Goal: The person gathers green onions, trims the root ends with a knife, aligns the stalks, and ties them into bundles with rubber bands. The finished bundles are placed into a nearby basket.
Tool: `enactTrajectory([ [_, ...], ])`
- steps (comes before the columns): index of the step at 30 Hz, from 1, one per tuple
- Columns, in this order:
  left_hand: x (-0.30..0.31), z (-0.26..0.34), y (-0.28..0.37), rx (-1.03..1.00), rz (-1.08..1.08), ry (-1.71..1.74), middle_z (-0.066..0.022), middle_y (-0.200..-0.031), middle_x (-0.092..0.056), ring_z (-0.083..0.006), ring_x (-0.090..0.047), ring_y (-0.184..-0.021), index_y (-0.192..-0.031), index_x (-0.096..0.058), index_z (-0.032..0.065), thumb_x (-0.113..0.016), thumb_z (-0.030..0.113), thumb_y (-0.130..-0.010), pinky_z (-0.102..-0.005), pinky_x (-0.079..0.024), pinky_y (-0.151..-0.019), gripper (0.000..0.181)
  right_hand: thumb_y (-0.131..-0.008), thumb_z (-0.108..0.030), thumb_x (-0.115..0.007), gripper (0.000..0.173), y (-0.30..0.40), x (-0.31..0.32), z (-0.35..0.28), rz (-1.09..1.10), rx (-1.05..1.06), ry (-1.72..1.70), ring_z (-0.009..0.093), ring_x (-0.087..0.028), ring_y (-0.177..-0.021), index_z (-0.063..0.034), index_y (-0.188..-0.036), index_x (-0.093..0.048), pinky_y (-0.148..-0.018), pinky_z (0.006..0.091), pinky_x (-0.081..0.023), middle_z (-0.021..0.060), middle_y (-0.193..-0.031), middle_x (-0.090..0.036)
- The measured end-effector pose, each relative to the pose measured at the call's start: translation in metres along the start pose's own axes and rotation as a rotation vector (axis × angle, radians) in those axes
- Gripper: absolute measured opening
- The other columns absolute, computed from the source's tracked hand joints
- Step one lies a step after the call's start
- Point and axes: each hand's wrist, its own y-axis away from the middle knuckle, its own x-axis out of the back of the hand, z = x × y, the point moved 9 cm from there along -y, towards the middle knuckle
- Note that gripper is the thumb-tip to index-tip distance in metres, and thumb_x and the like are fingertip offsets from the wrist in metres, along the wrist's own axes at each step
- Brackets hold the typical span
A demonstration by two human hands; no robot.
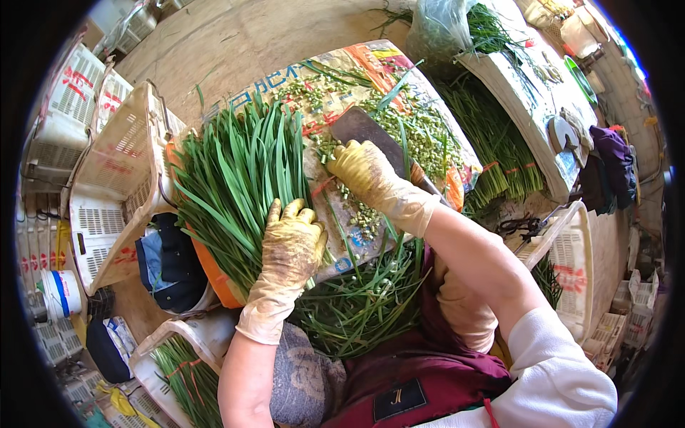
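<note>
A large pile of garlic chives (243, 182) lies on the left of a sack-covered work surface (332, 208). My left hand (291, 241), in a stained yellowish glove, rests on the near right side of the pile, fingers slightly apart. My right hand (366, 171), gloved alike, is over the middle of the surface with curled fingers; whether they pinch anything is hidden. Beside and partly under it lies a cleaver (372, 131), its blade pointing to the far left and its handle beyond my right wrist. Chopped stem pieces (428, 134) are scattered around the blade and towards the far right.
Loose chive leaves (364, 310) are heaped below the near edge. White plastic crates (107, 214) stand at the left, another (572, 273) at the right. Tied chive bundles (492, 144) lie beside a white-topped table (514, 80) at the far right. A clear plastic bag (436, 32) stands behind.
</note>
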Motion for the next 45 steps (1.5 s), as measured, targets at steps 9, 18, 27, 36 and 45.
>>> enactTrajectory([
  [9, 0.001, -0.009, 0.004, 0.039, 0.029, 0.066, -0.0034, -0.103, -0.063, -0.0259, -0.051, -0.114, -0.107, -0.065, 0.0137, -0.067, 0.022, -0.077, -0.0466, -0.027, -0.106, 0.031, -0.063, -0.016, -0.063, 0.004, 0.03, 0.002, -0.033, -0.21, 0.238, 0.057, 0.021, -0.06, -0.056, -0.0134, -0.059, -0.063, -0.047, 0.0353, -0.041, 0.0026, -0.056, -0.058],
  [18, -0.001, -0.01, 0.005, 0.046, 0.14, 0.102, -0.0044, -0.1, -0.064, -0.025, -0.054, -0.11, -0.11, -0.065, 0.0165, -0.069, 0.02, -0.074, -0.0473, -0.027, -0.106, 0.036, -0.077, -0.024, -0.064, 0.017, 0.036, 0.04, -0.025, -0.334, 0.145, -0.635, 0.033, -0.063, -0.066, -0.0072, -0.078, -0.065, -0.058, 0.0407, -0.049, 0.013, -0.07, -0.064],
  [27, 0.021, -0.045, 0.015, 0.178, 0.46, 0.707, -0.0077, -0.107, -0.064, -0.0279, -0.053, -0.114, -0.079, -0.069, 0.0053, -0.075, 0.004, -0.067, -0.0356, -0.041, -0.097, 0.013, -0.085, -0.009, -0.064, 0.03, 0.023, 0.001, -0.021, -0.276, -0.306, -1.976, 0.014, -0.063, -0.083, -0.0003, -0.113, -0.057, -0.073, 0.0275, -0.053, 0.0062, -0.091, -0.066],
  [36, 0.015, -0.055, 0.021, 0.293, 0.509, 1.09, -0.0083, -0.113, -0.063, -0.0234, -0.051, -0.119, -0.086, -0.07, 0.0023, -0.072, -0.003, -0.072, -0.0341, -0.038, -0.102, 0.015, -0.08, -0.011, -0.073, 0.034, 0.04, -0.048, -0.071, -0.258, -0.394, -2.214, 0.012, -0.062, -0.082, -0.0028, -0.11, -0.06, -0.073, 0.0254, -0.05, 0.0041, -0.093, -0.067],
  [45, 0.054, -0.029, 0.024, 0.127, 0.315, 0.677, -0.0114, -0.115, -0.062, -0.0236, -0.058, -0.108, -0.095, -0.068, 0.0032, -0.067, 0.002, -0.077, -0.0299, -0.045, -0.093, 0.018, -0.085, -0.015, -0.067, 0.021, 0.051, -0.038, -0.07, -0.042, -0.528, -2.228, 0.013, -0.064, -0.072, 0.0004, -0.1, -0.064, -0.067, 0.0252, -0.051, 0.0059, -0.084, -0.068],
])
